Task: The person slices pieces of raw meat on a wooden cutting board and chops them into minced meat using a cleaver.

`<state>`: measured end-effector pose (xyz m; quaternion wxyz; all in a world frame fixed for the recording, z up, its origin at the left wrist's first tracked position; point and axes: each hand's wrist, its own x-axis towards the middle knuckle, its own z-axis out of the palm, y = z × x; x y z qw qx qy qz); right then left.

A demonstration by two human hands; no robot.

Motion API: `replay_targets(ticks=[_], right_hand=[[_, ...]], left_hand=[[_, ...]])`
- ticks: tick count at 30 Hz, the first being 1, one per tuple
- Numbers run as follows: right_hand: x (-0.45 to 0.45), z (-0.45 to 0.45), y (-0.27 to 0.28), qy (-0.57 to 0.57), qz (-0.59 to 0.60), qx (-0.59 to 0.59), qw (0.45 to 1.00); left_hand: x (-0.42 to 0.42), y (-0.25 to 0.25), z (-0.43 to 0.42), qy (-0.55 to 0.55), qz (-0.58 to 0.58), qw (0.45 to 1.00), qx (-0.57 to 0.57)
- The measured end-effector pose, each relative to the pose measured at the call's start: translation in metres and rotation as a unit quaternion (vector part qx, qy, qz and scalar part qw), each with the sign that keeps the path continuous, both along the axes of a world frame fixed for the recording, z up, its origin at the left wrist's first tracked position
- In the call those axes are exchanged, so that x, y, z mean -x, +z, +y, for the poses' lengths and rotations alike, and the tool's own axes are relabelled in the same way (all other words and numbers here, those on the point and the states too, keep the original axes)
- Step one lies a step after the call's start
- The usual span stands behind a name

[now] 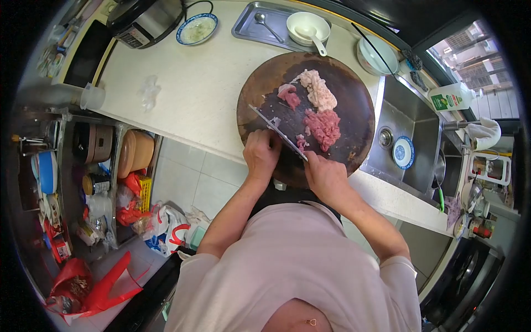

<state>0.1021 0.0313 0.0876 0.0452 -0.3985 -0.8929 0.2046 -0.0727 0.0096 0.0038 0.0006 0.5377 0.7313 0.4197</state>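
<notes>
My right hand (326,174) is wrapped around the handle end of a kitchen knife (279,133), whose blade slants across a round wooden chopping board (251,80). Close against the near side of the blade, my left hand (263,152) is closed with curled fingers; what they hold, if anything, is hidden. Small meat scraps (301,142) lie by the blade. Beyond it sit a pile of chopped red meat (322,128), a pale fatty heap (319,91) and a separate chunk of pink meat (289,96).
Right of the board is a steel sink (401,105) with a blue-rimmed bowl (404,152) inside. Behind stand a metal tray (249,25) with a white bowl (308,27) and spoon, and a glass bowl (377,55). A patterned dish (197,29) and a cooker (145,25) are at back left.
</notes>
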Motion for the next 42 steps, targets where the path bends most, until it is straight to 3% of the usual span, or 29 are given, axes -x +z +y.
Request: replay_targets(ticks=[6, 9, 12, 18, 31, 35, 40, 42], right_hand=[[-0.012, -0.006, 0.009, 0.032, -0.041, 0.024, 0.998], [0.018, 0.008, -0.006, 0.026, 0.012, -0.016, 0.999], [0.057, 0.027, -0.016, 0.025, -0.033, 0.004, 0.999], [0.027, 0.036, -0.008, -0.072, 0.029, 0.039, 0.996], [0.02, 0.012, 0.0, 0.014, -0.013, 0.038, 0.999], [0.06, 0.044, -0.009, -0.009, -0.014, 0.066, 0.998], [0.024, 0.059, -0.016, -0.098, 0.052, 0.094, 0.989], [0.002, 0.06, -0.009, -0.103, 0.013, 0.051, 0.993]], left_hand=[[0.002, 0.0, 0.002, -0.004, 0.013, 1.0, 0.022], [0.0, -0.001, 0.005, -0.002, 0.016, 1.0, 0.002], [0.001, -0.006, 0.005, 0.0, 0.033, 0.999, -0.007], [0.001, -0.008, -0.001, -0.003, 0.02, 1.0, 0.022], [0.003, -0.012, 0.005, -0.011, 0.028, 1.0, 0.004], [0.003, -0.012, 0.006, 0.001, 0.042, 0.999, 0.02], [0.001, -0.008, 0.003, -0.003, 0.04, 0.999, 0.008], [0.002, -0.01, 0.001, -0.007, 0.042, 0.999, -0.001]])
